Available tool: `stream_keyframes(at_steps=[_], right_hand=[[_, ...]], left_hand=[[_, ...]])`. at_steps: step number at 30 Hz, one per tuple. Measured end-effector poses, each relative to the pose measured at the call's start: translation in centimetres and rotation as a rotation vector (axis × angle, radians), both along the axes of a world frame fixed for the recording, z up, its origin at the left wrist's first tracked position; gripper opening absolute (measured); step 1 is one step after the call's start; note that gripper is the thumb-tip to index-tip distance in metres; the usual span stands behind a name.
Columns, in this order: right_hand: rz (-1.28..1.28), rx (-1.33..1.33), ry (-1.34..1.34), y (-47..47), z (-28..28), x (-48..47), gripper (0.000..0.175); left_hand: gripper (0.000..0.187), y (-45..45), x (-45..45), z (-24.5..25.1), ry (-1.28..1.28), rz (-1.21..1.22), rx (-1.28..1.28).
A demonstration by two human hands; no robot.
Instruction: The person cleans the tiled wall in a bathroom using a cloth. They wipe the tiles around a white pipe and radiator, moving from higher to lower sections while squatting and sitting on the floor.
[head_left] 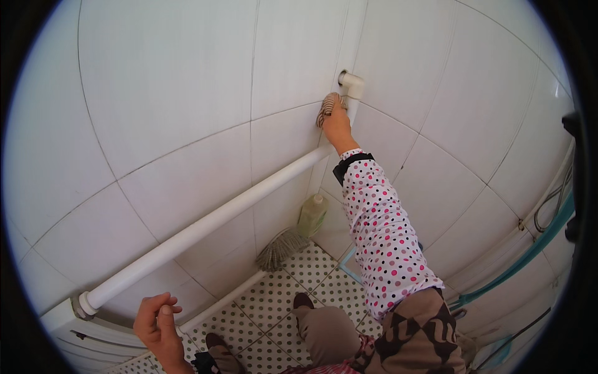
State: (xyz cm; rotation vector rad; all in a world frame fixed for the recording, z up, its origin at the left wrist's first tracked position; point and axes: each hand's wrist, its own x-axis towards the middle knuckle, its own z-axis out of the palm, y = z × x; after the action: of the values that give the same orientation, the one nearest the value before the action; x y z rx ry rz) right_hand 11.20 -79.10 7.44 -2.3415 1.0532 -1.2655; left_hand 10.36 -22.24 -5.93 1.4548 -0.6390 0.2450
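My right hand (339,125) grips a brown-and-white striped cloth (327,108), pressed against the tiled wall (289,70) in the corner. Just beyond it, a white plastic elbow pipe (353,85) comes out of a hole in the tiles and turns downward. A long white horizontal pipe (210,219) runs below my right wrist to the corner. My left hand (161,329) hovers at the lower left with nothing in it, its fingers loosely bent and apart. It is nearest to the white radiator (88,334) that the pipe's near end joins. A polka-dot sleeve cover (383,224) covers my right forearm.
A grey string mop head (282,248) lies in the corner beside a greenish plastic bottle (313,216). Dotted floor tiles (266,311) lie under my feet. A light-blue frame (350,266) is partly hidden by my arm. A teal hose-like strip (518,266) runs along the right wall.
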Motion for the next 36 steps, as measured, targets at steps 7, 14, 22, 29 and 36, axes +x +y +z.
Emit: stream_keyframes(at_steps=[7, 14, 22, 29, 36], right_hand=[[-0.063, 0.0, -0.007, 0.0, -1.7, 0.7, 0.067], [-0.028, -0.227, -0.145, 3.2, -0.1, 0.6, 0.067], [0.135, -0.283, -0.257, 6.2, -1.1, 1.8, 0.062], [0.023, -0.125, -0.06, 7.9, -0.8, 1.9, 0.054], [-0.093, -0.219, -0.018, 7.9, -1.1, 2.2, 0.054]], left_hand=[[0.014, 0.0, -1.6, 0.2, 0.011, 0.004, 0.0], [0.018, 0.5, -2.4, 0.8, -0.034, 0.003, 0.02], [0.014, -0.6, -2.9, 2.9, -0.019, 0.025, 0.023], [0.017, 0.1, -3.1, 3.7, -0.033, -0.009, 0.032], [0.018, 0.3, -2.6, 3.5, -0.032, 0.008, -0.005]])
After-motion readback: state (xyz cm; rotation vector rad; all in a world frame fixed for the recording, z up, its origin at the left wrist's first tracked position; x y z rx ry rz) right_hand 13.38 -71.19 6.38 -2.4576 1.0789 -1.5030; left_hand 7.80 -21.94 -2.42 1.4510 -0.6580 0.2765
